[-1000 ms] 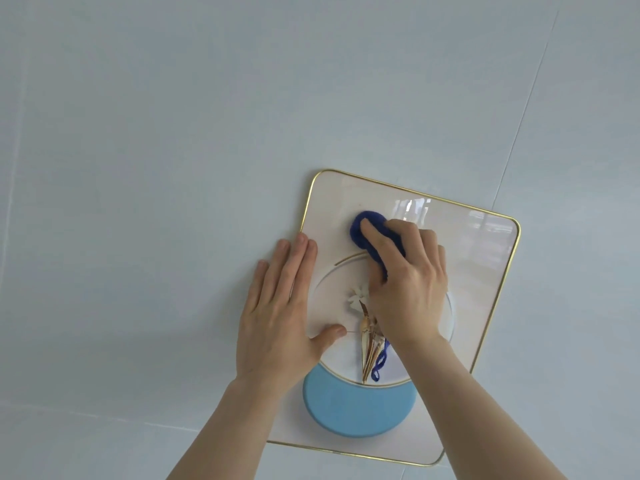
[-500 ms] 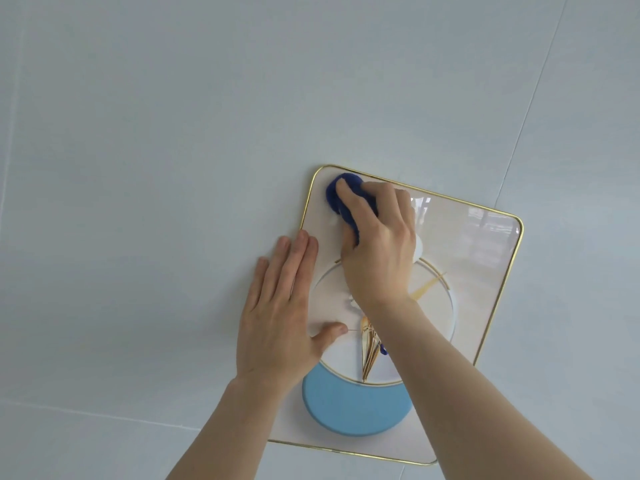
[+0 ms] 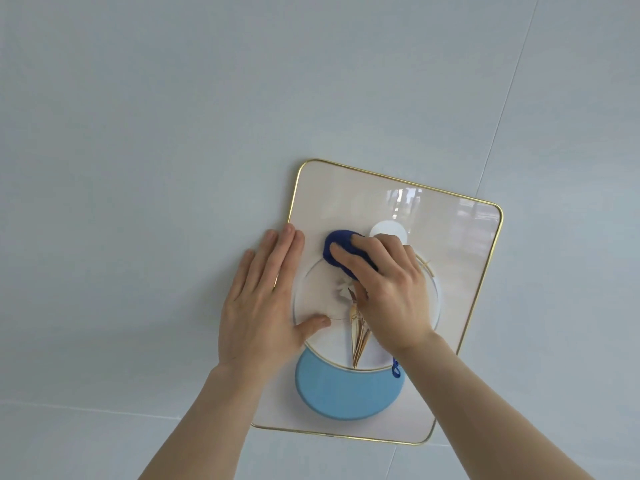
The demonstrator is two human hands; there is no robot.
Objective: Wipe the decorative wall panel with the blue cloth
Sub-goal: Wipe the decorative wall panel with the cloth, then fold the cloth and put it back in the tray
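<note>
The decorative wall panel (image 3: 460,258) is a glossy cream rectangle with a thin gold rim, a white circle, a light blue disc at the bottom and a gold ornament in the middle. My right hand (image 3: 391,289) presses a bunched dark blue cloth (image 3: 341,249) against the panel, just above the white circle's upper left. A blue loop of the cloth (image 3: 395,368) hangs below my right wrist. My left hand (image 3: 263,303) lies flat with fingers apart over the panel's left edge, its thumb on the white circle.
The panel hangs on a pale grey-blue tiled wall (image 3: 173,133) with thin grout lines running diagonally at the right and along the bottom. Window reflections show on the panel's upper right.
My right hand and the cloth went up to the panel's top left corner, then came back down and right to the upper rim of the white circle. My left hand stayed put.
</note>
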